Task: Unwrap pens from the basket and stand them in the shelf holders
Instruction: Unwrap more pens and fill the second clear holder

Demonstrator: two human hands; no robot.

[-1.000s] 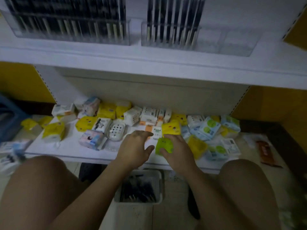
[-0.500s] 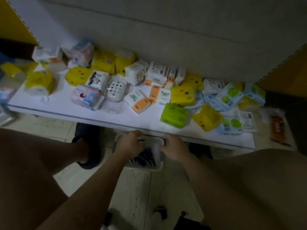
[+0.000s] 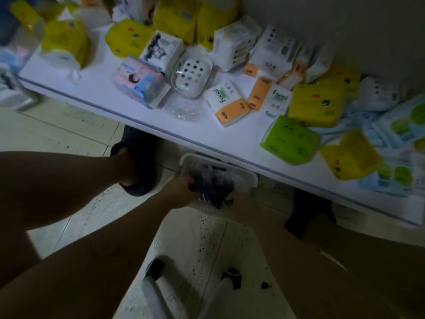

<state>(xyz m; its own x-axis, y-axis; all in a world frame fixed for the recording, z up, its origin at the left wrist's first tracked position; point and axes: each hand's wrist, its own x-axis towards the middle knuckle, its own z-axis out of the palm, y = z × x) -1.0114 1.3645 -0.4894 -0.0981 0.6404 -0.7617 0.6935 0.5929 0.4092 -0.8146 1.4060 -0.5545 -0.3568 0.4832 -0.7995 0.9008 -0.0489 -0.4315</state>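
Left hand [image 3: 181,192] grip grasping pens [image 3: 213,187] in basket [image 3: 249,178]; right hand [image 3: 240,204]: cannot tell (blurred).

Left hand [image 3: 181,192] and right hand [image 3: 240,204]: fingertips buried in the dark pens [image 3: 212,187], so the grip is not readable on either. Pens blurred; single pens and wrapping cannot be told apart. Basket [image 3: 249,178]: far side, beyond the hands, partly hidden under the shelf [image 3: 230,143] edge. Tissue packs [image 3: 64,42] far left of the hands smeared, cut by the frame edge; print illegible.
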